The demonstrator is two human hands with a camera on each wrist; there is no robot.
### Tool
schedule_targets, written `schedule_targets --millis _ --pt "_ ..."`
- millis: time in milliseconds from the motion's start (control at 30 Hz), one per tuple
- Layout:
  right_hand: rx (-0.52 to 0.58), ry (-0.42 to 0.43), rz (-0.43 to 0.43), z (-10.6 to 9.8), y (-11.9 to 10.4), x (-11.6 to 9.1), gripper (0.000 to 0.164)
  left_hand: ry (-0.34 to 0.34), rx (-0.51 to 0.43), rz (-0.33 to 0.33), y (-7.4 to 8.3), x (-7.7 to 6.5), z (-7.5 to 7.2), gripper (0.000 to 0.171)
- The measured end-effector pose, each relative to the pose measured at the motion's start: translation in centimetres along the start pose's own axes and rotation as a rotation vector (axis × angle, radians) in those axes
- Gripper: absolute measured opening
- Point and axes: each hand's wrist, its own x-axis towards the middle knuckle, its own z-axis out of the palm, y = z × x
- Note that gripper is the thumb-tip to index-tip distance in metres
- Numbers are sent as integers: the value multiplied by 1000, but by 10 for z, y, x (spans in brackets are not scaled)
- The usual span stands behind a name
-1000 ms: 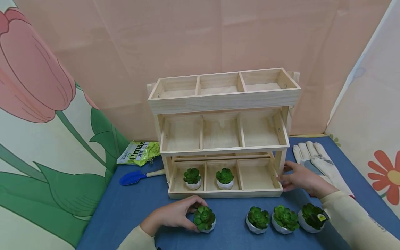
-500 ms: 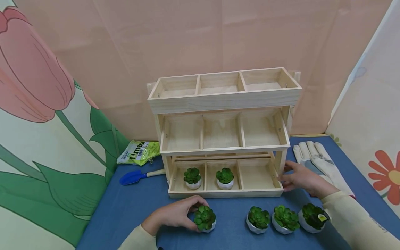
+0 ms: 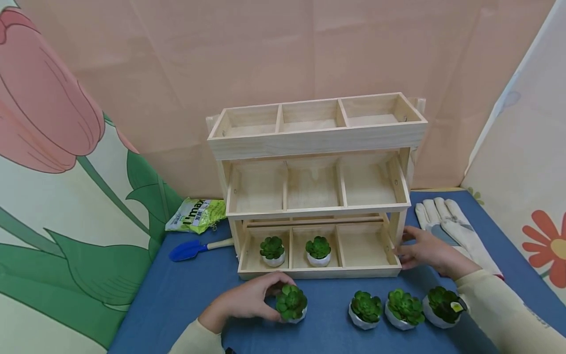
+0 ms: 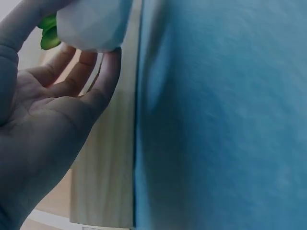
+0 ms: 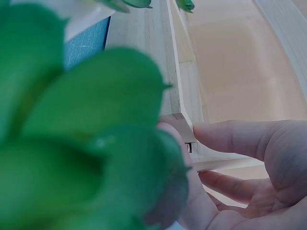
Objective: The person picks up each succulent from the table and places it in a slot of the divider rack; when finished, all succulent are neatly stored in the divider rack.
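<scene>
In the head view my left hand point(image 3: 254, 300) holds a potted succulent point(image 3: 292, 302) in front of the wooden shelf's lowest tray. Its white faceted pot point(image 4: 93, 24) sits between thumb and fingers in the left wrist view. At the right end of that tray, my right hand point(image 3: 426, 250) grips the corner of the three-tier wooden shelf point(image 3: 318, 273), thumb point(image 5: 235, 139) on one side and fingers on the other. One succulent point(image 3: 272, 248) stands in the tray's left compartment and another succulent point(image 3: 318, 248) in the middle one. The right compartment holds nothing.
Three more potted succulents point(image 3: 366, 307) stand in a row on the blue cloth at front right, the outermost by my right sleeve. Left of the shelf lie a blue trowel point(image 3: 187, 250) and a green bag point(image 3: 196, 216). White gloves point(image 3: 460, 231) lie at right.
My left hand and the succulent in it have shifted slightly up and to the right in the head view. The right hand keeps its hold on the shelf.
</scene>
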Motion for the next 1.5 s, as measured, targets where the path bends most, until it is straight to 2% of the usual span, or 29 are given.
schedule_targets --millis 200,367,567,833,1133,1500 --pt "-9 5 -11 0 0 -1 84 50 12 12 14 -1 -1 63" --pt "-1 0 -9 0 0 -1 84 65 -21 30 25 2 -2 63" --pt "5 -7 -13 -1 2 1 83 88 0 64 38 10 -3 64" --pt "15 -10 -20 -1 2 1 82 111 -27 81 48 25 -5 63" --pt "7 -5 -33 0 1 0 81 160 -12 67 61 37 -4 65" --pt "6 -1 -29 0 3 1 81 205 -62 47 75 54 0 69"
